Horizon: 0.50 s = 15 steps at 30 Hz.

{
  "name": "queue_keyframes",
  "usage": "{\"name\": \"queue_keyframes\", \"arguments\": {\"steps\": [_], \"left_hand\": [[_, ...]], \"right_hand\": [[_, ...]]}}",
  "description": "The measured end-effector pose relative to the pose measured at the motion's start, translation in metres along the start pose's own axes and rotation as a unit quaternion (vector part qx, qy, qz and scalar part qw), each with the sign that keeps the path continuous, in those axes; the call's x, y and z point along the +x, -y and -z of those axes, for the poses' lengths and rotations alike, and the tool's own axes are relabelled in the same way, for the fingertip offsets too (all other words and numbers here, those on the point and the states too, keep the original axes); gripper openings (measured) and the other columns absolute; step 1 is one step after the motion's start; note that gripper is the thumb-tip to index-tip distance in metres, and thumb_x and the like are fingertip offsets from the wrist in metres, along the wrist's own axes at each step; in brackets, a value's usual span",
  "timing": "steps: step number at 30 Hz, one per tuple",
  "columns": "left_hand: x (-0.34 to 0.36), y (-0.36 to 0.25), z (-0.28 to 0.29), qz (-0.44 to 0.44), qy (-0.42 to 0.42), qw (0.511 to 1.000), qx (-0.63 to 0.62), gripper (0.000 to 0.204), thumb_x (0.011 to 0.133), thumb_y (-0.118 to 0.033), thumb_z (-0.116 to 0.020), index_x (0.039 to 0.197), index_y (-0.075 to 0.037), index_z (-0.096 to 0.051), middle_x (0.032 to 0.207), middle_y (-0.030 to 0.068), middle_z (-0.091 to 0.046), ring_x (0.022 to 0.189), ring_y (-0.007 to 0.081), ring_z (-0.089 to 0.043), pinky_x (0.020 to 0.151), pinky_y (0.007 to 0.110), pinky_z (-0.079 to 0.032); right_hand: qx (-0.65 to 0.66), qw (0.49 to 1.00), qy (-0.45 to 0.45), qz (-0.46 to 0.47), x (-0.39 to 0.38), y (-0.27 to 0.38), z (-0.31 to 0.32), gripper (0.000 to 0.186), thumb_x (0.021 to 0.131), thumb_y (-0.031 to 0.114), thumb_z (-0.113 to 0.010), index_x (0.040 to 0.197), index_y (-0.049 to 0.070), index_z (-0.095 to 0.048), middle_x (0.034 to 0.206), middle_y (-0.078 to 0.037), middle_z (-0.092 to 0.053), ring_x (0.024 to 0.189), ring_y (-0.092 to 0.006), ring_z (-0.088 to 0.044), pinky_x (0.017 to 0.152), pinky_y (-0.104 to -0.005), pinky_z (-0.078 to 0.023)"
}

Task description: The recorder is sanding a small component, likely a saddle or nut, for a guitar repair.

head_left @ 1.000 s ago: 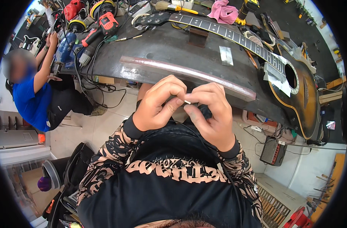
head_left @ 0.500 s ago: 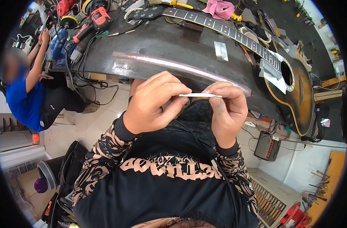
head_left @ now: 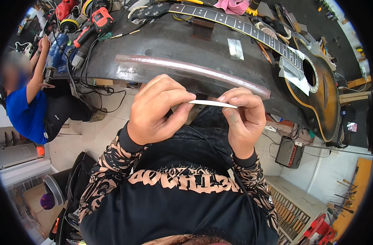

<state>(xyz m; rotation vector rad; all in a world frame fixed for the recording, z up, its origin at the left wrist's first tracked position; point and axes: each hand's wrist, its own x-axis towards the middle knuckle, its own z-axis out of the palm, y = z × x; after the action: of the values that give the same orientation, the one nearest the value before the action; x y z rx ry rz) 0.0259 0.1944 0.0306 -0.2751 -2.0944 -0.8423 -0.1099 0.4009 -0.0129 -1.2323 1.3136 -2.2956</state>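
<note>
A thin, slightly curved white strip is held level in front of my body. My left hand pinches its left end between thumb and fingertips. My right hand grips the right end, thumb below and fingers curled over. Just beyond my hands, a long pale bar lies along the near edge of the dark workbench. To the right rests an acoustic guitar with white sheeting taped by its soundhole.
Power drills, cables and a brush crowd the bench's back left, with a pink cloth at the back. A co-worker in blue crouches at the left. A small amplifier stands under the bench; hand tools are at lower right.
The white strip has turned from end-on to lengthwise across my view. My hands have moved apart, my left hand leftward and my right hand rightward, each holding an end.
</note>
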Motion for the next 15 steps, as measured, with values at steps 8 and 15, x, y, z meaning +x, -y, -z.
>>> {"name": "queue_keyframes", "arguments": {"steps": [8, 15], "left_hand": [[-0.0004, 0.0014, 0.0017, 0.001, 0.003, 1.0, 0.018, 0.033, 0.086, 0.015, -0.085, 0.116, 0.003, -0.079, 0.096, 0.0156, -0.077, 0.082, 0.0291, -0.074, 0.074, 0.039, -0.056], [-0.0002, 0.0011, -0.0018, 0.007, -0.009, 1.0, -0.003, 0.032, 0.088, 0.016, -0.086, 0.116, 0.004, -0.078, 0.1, 0.0163, -0.078, 0.087, 0.0289, -0.074, 0.078, 0.041, -0.057]], "right_hand": [[-0.008, 1.0, -0.005, 0.008, -0.0018, -0.0008, 0.004, 0.031, 0.103, -0.02, -0.076, 0.126, 0.0, -0.07, 0.124, -0.017, -0.075, 0.118, -0.028, -0.078, 0.105, -0.0388, -0.063], [-0.051, 0.998, -0.004, 0.025, -0.0013, 0.0024, 0.0067, 0.031, 0.101, -0.021, -0.076, 0.124, -0.001, -0.071, 0.123, -0.017, -0.076, 0.118, -0.0278, -0.079, 0.104, -0.0383, -0.063]]}}
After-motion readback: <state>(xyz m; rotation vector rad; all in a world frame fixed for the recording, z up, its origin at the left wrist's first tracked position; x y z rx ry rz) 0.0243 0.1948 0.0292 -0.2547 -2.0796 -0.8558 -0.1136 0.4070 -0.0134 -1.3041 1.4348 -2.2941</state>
